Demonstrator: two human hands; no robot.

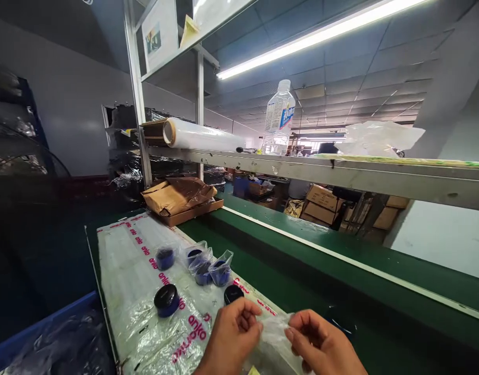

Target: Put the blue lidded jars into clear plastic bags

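Between my two hands a clear plastic bag (pixel 277 336) is stretched out. My left hand (pixel 239 330) pinches its left edge, and my right hand (pixel 317 341) grips the other side with the fingertips. Just beyond my left hand sits a round black-topped piece (pixel 233 294), partly covered by the fingers. Another round piece, black on top and blue on the side (pixel 167 300), lies unbagged farther left. Several similar pieces in clear bags (pixel 220 272) stand together behind, with one bagged piece (pixel 165 257) a little apart.
Printed plastic film (pixel 133 281) covers the work surface beside a green conveyor belt (pixel 262 255). A cardboard tray (pixel 196 209) holding brown paper stands at the far end. Overhead, a shelf (pixel 325 172) carries a plastic bottle (pixel 279 119) and a film roll (pixel 204 135). A blue bin (pixel 47 319) is lower left.
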